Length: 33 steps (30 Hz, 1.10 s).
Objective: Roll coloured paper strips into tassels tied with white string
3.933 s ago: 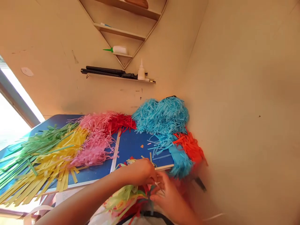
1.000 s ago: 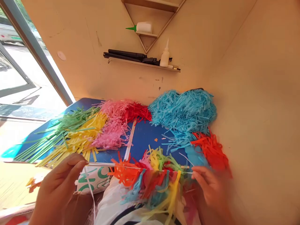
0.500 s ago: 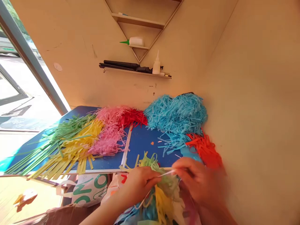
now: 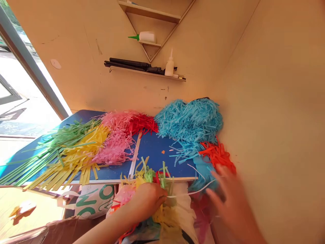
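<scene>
My left hand [image 4: 145, 200] is closed round a bunched cluster of mixed-colour paper strips [image 4: 149, 176] at the table's near edge. A thin white string [image 4: 195, 192] runs from that bunch to the right. My right hand [image 4: 228, 200] is blurred by motion beside the blue [image 4: 205, 171] and orange strips [image 4: 218, 154], next to the string's free end; its fingers look spread. More coloured strips hang down over my lap below the left hand.
On the blue table [image 4: 152, 150] lie piles of green [image 4: 50, 142], yellow [image 4: 76, 156], pink [image 4: 116, 142], red [image 4: 142, 123] and light blue strips [image 4: 190, 118]. A wall stands close on the right. Glue bottles [image 4: 169, 66] sit on wall shelves. A printed bag [image 4: 93, 200] hangs below the table.
The strung strips, stretched wide between both hands a second ago, are now bunched in my left hand. My right hand has moved right, away from the bunch toward the orange strips.
</scene>
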{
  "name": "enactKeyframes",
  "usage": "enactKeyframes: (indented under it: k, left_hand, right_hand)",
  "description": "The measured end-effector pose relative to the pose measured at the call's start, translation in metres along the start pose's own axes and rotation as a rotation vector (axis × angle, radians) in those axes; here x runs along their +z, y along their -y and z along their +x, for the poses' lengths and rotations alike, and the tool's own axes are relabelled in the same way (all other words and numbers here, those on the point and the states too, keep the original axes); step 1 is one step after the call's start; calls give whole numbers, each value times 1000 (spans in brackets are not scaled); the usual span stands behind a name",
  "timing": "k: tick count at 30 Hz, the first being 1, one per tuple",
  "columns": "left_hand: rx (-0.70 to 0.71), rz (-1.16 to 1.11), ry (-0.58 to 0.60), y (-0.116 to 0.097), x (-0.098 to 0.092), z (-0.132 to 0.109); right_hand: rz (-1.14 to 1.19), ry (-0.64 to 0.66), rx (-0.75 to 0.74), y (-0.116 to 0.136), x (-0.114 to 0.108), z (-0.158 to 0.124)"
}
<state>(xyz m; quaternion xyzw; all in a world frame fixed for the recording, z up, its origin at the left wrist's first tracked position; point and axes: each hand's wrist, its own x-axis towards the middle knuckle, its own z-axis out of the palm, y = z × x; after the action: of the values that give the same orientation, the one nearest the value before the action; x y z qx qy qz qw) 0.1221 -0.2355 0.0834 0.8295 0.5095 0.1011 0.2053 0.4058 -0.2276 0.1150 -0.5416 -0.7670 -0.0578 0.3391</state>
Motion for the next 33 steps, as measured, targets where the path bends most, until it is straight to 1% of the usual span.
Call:
enactKeyframes:
  k: [2, 3, 4, 6, 7, 8, 11, 13, 14, 17, 19, 24, 26, 29, 31, 33]
  left_hand:
    - [8, -17, 18, -8, 0, 5]
    - [11, -37, 15, -11, -3, 5]
    - [6, -69, 6, -11, -7, 4]
    - [-49, -146, -12, -6, -19, -2]
    - [-95, -181, -15, -1, -27, -6]
    - [-140, -207, -16, 5, -34, -11]
    - [-233, -224, -39, 22, -52, -21]
    - [-246, -226, -53, 30, -60, -24]
    - [-230, -236, -49, 33, -63, -23]
    - [-119, -276, -10, 32, -72, -19]
    - [-80, -292, -16, 28, -77, -15]
    - [-116, -334, -85, 16, -85, -10]
    - [-139, -273, -121, 14, -85, -6]
    - [-174, -149, -196, 11, -83, 6]
    - [-204, -127, -259, 5, -77, 19]
    - [-222, -121, -339, -6, -67, 31]
  right_hand:
    - [264, 301, -132, 38, 37, -12]
    - [357, 395, -98, 54, 53, -15]
    - [440, 485, -13, 66, 65, -16]
    - [565, 599, 141, 76, 80, -12]
    - [604, 621, 193, 75, 83, -10]
    - [629, 618, 221, 71, 84, -7]
    - [644, 530, 234, 56, 81, -1]
    - [663, 501, 204, 50, 77, 1]
    - [674, 501, 177, 49, 74, 3]
    - [684, 494, 86, 48, 66, 9]
    - [670, 477, 39, 48, 61, 14]
    - [568, 433, -31, 45, 54, 21]
    - [516, 405, -9, 43, 55, 24]
    - [499, 345, 79, 42, 60, 29]
    - [572, 328, 168, 44, 68, 34]
    - [703, 303, 288, 50, 77, 39]
